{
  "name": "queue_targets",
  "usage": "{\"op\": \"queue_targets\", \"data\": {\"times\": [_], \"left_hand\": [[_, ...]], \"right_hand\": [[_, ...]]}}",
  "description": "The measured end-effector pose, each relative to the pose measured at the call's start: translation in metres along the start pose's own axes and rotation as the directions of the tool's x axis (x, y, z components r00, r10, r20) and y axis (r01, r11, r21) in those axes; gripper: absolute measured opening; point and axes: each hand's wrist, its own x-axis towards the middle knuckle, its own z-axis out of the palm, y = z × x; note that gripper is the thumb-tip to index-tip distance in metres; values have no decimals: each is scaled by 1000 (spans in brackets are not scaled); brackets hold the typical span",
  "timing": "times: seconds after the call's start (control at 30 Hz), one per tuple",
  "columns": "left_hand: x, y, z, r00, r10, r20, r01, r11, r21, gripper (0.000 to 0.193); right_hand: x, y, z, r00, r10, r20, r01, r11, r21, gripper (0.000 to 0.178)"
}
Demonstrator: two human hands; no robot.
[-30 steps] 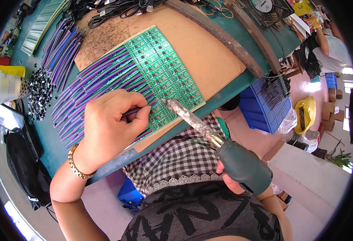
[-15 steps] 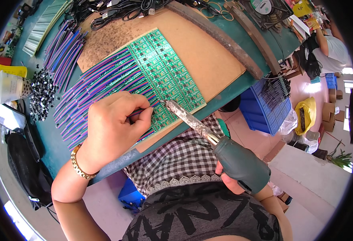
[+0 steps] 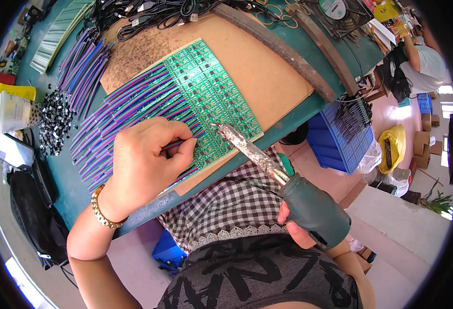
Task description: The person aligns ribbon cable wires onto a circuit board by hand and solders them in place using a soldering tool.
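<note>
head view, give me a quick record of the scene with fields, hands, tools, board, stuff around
left hand: pinches a wire against the circuit board
right hand: grips the soldering iron by its dark green handle
iron tip: at the board's near edge, close to the pinched wire
board: green panel on a brown mat, ribbon wires fanned out to its left
wrist: gold bracelet on the left
around: loose wire bundle, pile of small black parts, blue crate below the bench

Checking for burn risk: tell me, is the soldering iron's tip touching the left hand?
No, the soldering iron tip rests on the green circuit board, apart from the left hand.
</note>
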Motion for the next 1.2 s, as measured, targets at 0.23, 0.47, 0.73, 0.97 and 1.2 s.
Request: {"op": "queue_targets", "data": {"times": [0.23, 0.47, 0.73, 0.97, 1.2], "left_hand": [[1, -1, -1, 999, -30, 26, 30, 999, -22, 8], [1, -2, -1, 1000, -18, 20, 18, 1000, -12, 8], [1, -2, -4, 998, 1, 55, 0, 1000, -13, 10], [1, -2, -3, 998, -6, 61, 6, 1000, -4, 10], [1, -2, -3, 999, 0, 52, 1, 1000, -21, 10]], "right_hand": [[0, 8, -1, 991, 107, 85, -84, 968, -238, 31], [3, -8, -8, 949, 283, 136, -254, 946, -201, 24], [15, -21, -6, 995, 78, 70, -75, 996, -36, 36], [18, -10, -2, 995, -1, 99, 9, 997, -81, 39], [15, -9, 5, 984, 155, 91, -170, 966, 197, 35]]}}
